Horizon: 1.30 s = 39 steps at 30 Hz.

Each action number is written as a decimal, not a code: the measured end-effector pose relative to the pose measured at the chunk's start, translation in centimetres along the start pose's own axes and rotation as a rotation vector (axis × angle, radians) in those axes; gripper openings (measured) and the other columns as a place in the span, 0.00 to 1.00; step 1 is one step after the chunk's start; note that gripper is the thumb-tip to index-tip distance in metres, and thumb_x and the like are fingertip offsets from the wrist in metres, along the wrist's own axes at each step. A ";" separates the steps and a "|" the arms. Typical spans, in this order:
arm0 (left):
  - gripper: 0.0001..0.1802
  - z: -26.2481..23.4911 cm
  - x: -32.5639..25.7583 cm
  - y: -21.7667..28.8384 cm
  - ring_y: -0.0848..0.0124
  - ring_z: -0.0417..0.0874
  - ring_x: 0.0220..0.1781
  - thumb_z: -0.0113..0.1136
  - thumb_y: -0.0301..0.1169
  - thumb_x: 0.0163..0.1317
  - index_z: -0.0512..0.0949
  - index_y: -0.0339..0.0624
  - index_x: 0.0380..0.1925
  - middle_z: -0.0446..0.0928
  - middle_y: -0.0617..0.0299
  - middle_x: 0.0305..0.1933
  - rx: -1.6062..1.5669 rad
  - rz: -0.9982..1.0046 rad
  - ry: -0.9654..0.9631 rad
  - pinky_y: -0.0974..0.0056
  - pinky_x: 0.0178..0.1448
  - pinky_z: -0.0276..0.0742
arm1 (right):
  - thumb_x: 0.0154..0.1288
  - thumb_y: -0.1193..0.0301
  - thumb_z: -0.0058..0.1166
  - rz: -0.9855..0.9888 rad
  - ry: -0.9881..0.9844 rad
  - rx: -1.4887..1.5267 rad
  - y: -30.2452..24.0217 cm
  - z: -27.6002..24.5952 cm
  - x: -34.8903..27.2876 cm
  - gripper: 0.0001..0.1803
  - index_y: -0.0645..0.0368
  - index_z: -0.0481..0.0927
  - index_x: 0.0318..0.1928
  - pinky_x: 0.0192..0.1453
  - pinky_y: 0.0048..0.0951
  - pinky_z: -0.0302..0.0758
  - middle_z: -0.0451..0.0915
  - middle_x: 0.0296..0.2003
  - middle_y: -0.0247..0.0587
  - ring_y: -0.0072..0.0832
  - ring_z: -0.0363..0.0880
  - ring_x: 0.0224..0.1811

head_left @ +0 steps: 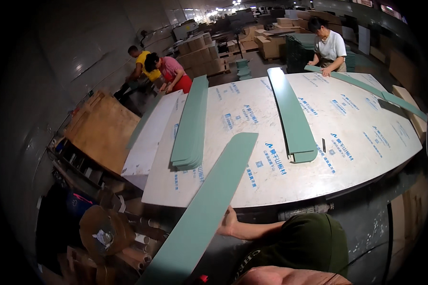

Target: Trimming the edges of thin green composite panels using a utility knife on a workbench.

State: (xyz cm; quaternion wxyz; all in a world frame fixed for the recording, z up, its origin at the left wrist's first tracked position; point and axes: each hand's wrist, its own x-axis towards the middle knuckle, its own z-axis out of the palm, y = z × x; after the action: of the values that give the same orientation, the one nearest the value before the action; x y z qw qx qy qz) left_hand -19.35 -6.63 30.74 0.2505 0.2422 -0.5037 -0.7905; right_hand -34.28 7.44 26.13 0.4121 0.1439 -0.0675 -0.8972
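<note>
Green plank held at bench edge

While one hand (228, 222) grips the long green plank (209, 204) from its right edge, fingers curled against it, which hand cannot be told; the other is out of view. Plank's long axis runs from lower left up to its rounded end, lying on the white printed bench (271, 175). Stacked green planks (191, 123) lie further left, another plank (292, 116) right. Warehouse room, co-workers at far edges.

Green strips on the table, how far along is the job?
Two stacks lie on the table: a left stack and a middle stack. The left hand grips one more green strip, leaning over the table edge. That strip is not yet on a stack.
</note>
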 end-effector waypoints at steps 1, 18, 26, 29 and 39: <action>0.19 0.1 -0.6 0.1 0.61 0.76 0.51 0.51 0.34 0.63 0.73 0.38 0.52 0.76 0.53 0.50 0.053 0.011 -0.005 0.60 0.54 0.73 | 0.62 0.39 0.36 0.056 0.062 -0.054 1.2 -1.1 -0.4 0.38 0.58 0.69 0.58 0.64 0.47 0.62 0.69 0.58 0.46 0.40 0.68 0.59; 0.11 -13.7 -18.8 -9.2 0.69 0.81 0.37 0.61 0.28 0.55 0.77 0.35 0.38 0.80 0.58 0.34 0.314 -0.442 -0.002 0.63 0.44 0.76 | 0.64 0.63 0.48 0.309 0.392 -0.923 -13.5 -9.0 2.1 0.15 0.58 0.71 0.46 0.34 0.22 0.73 0.77 0.36 0.40 0.29 0.77 0.35; 0.10 -12.2 -17.1 -13.6 0.69 0.81 0.35 0.60 0.27 0.55 0.76 0.36 0.37 0.79 0.59 0.32 -0.126 -0.603 -0.030 0.64 0.42 0.76 | 0.59 0.45 0.53 0.298 0.642 -0.844 -7.7 -19.2 -12.5 0.36 0.50 0.63 0.63 0.64 0.41 0.61 0.65 0.61 0.37 0.35 0.68 0.59; 0.09 -10.6 -16.5 -14.3 0.69 0.81 0.34 0.60 0.27 0.56 0.75 0.36 0.36 0.79 0.59 0.31 -0.225 -0.641 -0.048 0.64 0.41 0.77 | 0.60 0.48 0.56 0.216 0.496 -0.702 -5.9 -19.8 -11.6 0.35 0.53 0.65 0.62 0.64 0.36 0.61 0.69 0.58 0.38 0.32 0.68 0.58; 0.08 -5.5 -19.8 -13.0 0.69 0.81 0.31 0.59 0.27 0.56 0.74 0.37 0.35 0.78 0.60 0.29 -0.504 -0.684 0.114 0.64 0.38 0.77 | 0.61 0.68 0.58 -0.353 0.436 -1.375 -11.8 -20.7 -13.2 0.10 0.60 0.79 0.40 0.30 0.20 0.67 0.76 0.26 0.26 0.13 0.68 0.25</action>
State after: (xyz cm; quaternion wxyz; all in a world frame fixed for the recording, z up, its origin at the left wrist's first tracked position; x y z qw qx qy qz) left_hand -2.83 7.15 19.36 0.0529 0.3698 -0.1710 -0.9117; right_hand -28.13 25.14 6.33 0.2630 0.0368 0.6169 -0.7409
